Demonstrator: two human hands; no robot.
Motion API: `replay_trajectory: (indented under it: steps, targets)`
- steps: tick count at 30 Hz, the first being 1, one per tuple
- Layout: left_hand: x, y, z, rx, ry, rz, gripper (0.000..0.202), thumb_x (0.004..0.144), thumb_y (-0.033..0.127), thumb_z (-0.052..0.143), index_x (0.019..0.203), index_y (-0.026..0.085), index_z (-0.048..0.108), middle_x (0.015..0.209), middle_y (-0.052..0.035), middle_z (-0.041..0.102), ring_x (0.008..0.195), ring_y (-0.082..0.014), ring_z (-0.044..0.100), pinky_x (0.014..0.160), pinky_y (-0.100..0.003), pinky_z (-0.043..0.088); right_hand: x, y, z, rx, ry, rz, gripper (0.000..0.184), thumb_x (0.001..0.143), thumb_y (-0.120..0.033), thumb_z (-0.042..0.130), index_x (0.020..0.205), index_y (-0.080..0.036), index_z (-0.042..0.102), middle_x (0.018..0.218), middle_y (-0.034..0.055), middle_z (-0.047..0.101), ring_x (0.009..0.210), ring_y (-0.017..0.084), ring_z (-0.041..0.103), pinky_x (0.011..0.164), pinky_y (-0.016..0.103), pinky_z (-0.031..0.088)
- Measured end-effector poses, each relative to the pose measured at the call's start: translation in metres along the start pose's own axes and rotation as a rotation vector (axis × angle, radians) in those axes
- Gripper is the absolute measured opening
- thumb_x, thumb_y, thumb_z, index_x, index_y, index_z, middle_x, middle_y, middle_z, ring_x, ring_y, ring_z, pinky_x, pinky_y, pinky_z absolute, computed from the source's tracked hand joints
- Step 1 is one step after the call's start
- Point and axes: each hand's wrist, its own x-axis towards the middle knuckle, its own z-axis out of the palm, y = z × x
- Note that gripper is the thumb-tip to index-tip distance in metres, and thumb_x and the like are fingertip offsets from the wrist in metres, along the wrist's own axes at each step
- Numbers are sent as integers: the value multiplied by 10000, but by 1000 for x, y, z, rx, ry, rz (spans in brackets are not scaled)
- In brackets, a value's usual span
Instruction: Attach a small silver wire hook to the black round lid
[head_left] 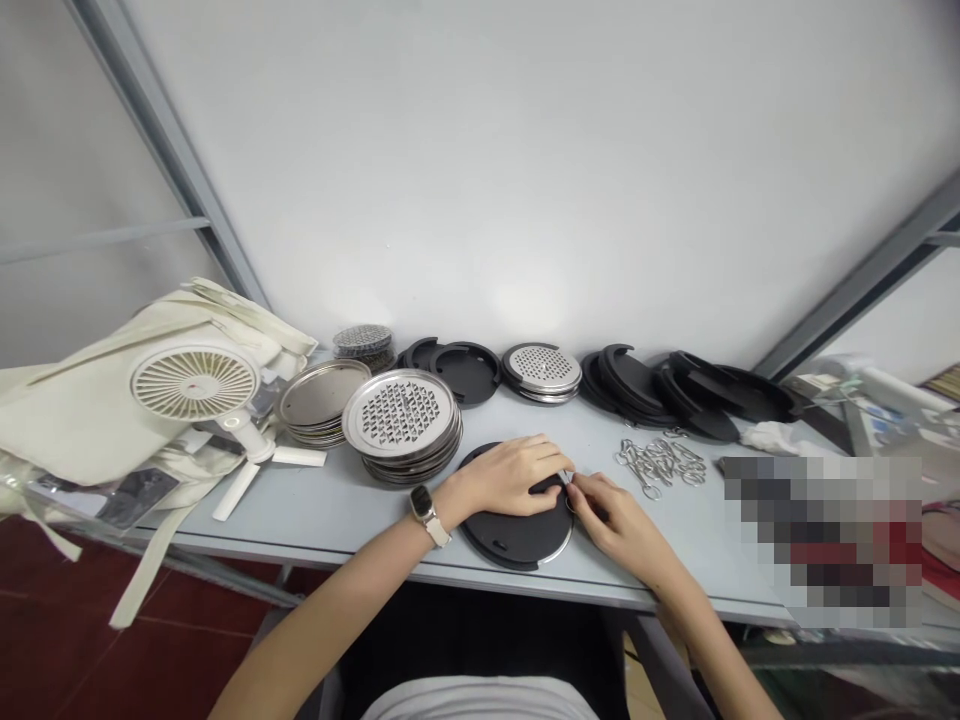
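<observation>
The right hand (611, 515) pinches a small metal piece (567, 479) at the right rim of a round black disc (525, 533) — the left hand (517, 478) lies across it, gripping or only pressing, I cannot tell. The disc rests near the worktop's (337, 520) front edge; metal loops (664, 463) lie rightward, nearer the right hand.

Your left hand (517, 475) partly hides the black disc (525, 537); the bottom edge cuts off your 2 arms (330, 622).
</observation>
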Motion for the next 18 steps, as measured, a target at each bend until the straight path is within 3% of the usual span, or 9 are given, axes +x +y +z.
replay_trajectory:
  steps: [9,18]
  targets:
    - [2,0,-1,-54,-22,-29,185,839,167,502,986,163,615,967,-77,636,956,-202,549,908,-331,413,0,-3,-2,17,24,-4,311,974,-321,332,696,-221,430,632,10,533,660,181,509,625,303,401]
    - [2,-4,0,-235,0,-103,268,798,138,558,1064,165,585,1012,-61,646,963,-180,573,902,-289,424,-1,1,-1,11,-2,-15,311,972,-325,336,699,-213,436,624,3,508,662,178,509,627,295,384]
